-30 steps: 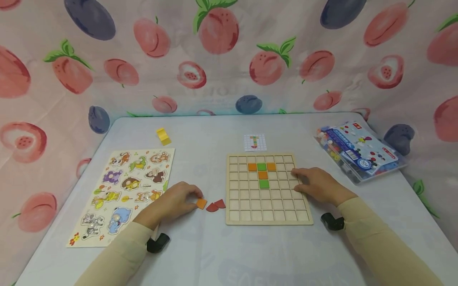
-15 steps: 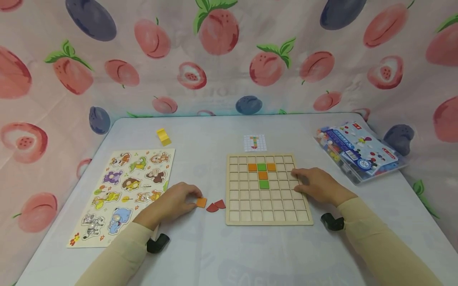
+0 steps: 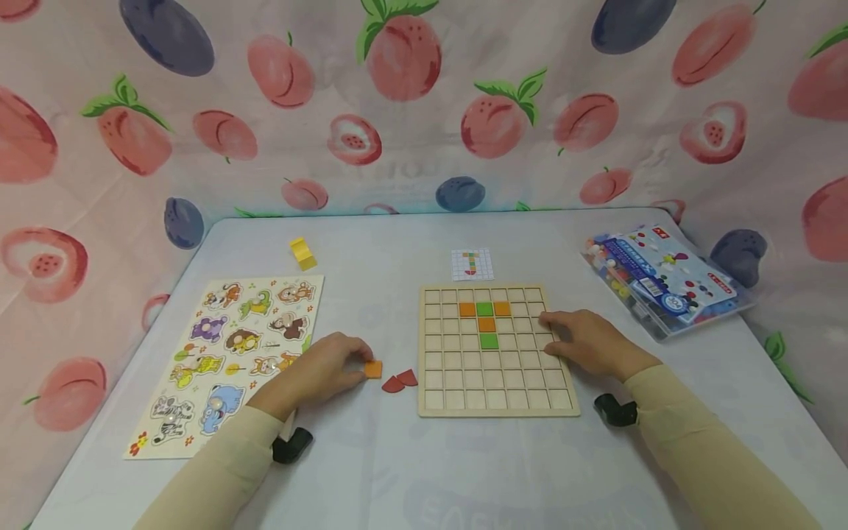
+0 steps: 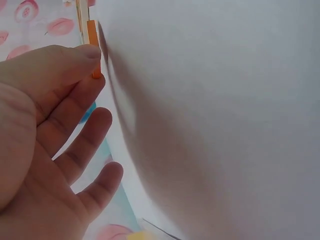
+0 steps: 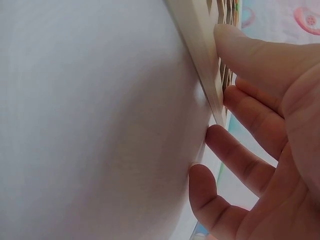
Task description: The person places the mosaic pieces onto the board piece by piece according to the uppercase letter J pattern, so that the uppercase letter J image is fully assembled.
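Print: On the box (image 3: 669, 280), beyond and right of the right hand (image 3: 586, 342), a blue band, round blue emblem and red tags carry lettering too small to read.
Cloth lettering: Faint capitals on the table (image 3: 397, 464), nearer the wearer than both hands, are too pale to read fully.
Left hand: Thumb and index finger pinch an orange tile (image 3: 374, 369), two other fingers spread apart.
Red pieces: Two red pieces (image 3: 393, 384) lie just right of the left hand's tile, short of the board (image 3: 457, 380).
Right hand: Thumb and fingers, loosely extended, rest on the board's right edge.
Board: Left of the right hand, its grid holds five tiles (image 3: 486, 324), orange and green, in a T.
Card: A gridded card (image 3: 472, 265) with a coloured T, red at its foot, lies beyond the board.
Puzzle: An animal puzzle (image 3: 195, 412) lies left of the left hand, partly under that forearm.
Block: A yellow block (image 3: 303, 253) sits beyond the left hand.
Setting: White-covered table; fruit-print backdrop (image 3: 424, 132) behind.
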`<action>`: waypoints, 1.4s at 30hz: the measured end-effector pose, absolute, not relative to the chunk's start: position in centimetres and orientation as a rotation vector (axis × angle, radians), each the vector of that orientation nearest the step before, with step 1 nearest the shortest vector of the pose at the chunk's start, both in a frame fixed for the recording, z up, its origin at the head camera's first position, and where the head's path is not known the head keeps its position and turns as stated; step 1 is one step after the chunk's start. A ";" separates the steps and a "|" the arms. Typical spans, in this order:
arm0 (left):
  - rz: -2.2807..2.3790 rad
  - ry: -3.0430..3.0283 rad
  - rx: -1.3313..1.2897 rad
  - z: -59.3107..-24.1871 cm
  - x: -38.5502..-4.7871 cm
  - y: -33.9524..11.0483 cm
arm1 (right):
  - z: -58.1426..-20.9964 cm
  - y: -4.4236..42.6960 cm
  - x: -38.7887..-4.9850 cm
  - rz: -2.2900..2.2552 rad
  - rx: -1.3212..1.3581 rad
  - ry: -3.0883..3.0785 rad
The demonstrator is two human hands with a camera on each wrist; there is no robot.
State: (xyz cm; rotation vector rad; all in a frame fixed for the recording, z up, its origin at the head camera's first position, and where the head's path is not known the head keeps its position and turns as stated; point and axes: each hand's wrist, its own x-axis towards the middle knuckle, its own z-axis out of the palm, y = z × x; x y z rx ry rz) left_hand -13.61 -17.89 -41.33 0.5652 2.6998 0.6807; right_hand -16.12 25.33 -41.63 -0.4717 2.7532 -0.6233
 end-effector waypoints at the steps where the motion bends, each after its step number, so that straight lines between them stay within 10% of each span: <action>1: 0.678 2.703 0.574 -41.3 -13.7 -17.9 | -41.6 25.3 -16.1 -0.625 -0.475 2.752; 42: 0.696 2.746 0.608 -40.5 -14.7 -10.7 | -41.5 25.1 -16.1 -0.603 -0.436 2.735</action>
